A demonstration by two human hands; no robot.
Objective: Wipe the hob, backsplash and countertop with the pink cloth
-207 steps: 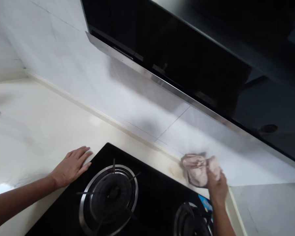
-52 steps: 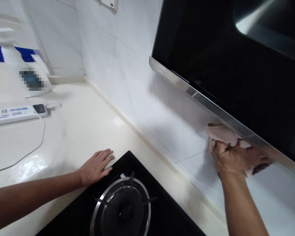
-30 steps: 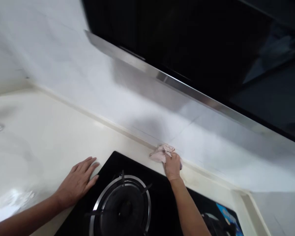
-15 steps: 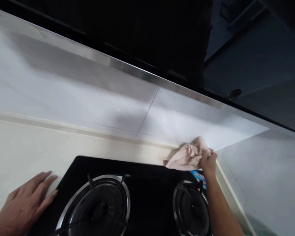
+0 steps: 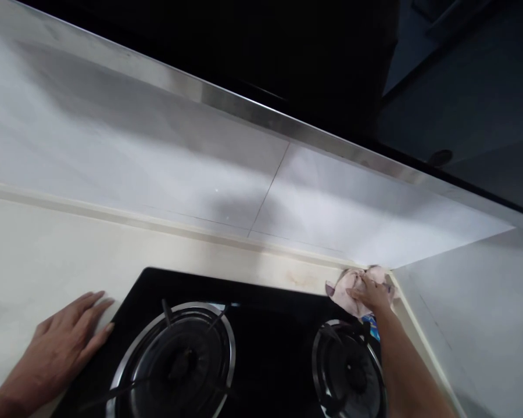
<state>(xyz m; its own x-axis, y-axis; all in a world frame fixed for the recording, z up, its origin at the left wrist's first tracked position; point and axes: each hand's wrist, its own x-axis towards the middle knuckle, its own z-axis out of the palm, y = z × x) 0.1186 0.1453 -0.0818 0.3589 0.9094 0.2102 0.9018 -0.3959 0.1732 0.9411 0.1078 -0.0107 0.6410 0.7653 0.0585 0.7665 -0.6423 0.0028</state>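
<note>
My right hand (image 5: 372, 296) presses a crumpled pink cloth (image 5: 345, 287) into the back right corner of the cream countertop (image 5: 47, 244), just behind the black glass gas hob (image 5: 265, 325). Its fingers are closed on the cloth. My left hand (image 5: 65, 339) lies flat and open on the countertop at the hob's left edge, fingertips touching the glass. The hob carries two ringed burners, one on the left (image 5: 174, 360) and one on the right (image 5: 348, 371).
A white tiled wall (image 5: 178, 168) rises behind the counter, and a second wall (image 5: 470, 325) meets it at the right. Above hangs a black range hood (image 5: 287, 52) with a steel lower rim (image 5: 244, 107). A brownish stain (image 5: 300, 278) marks the counter behind the hob.
My right hand has pushed the cloth further right and back, into the corner where the walls meet, and the cloth is more bunched. The left hand stays flat by the hob.
</note>
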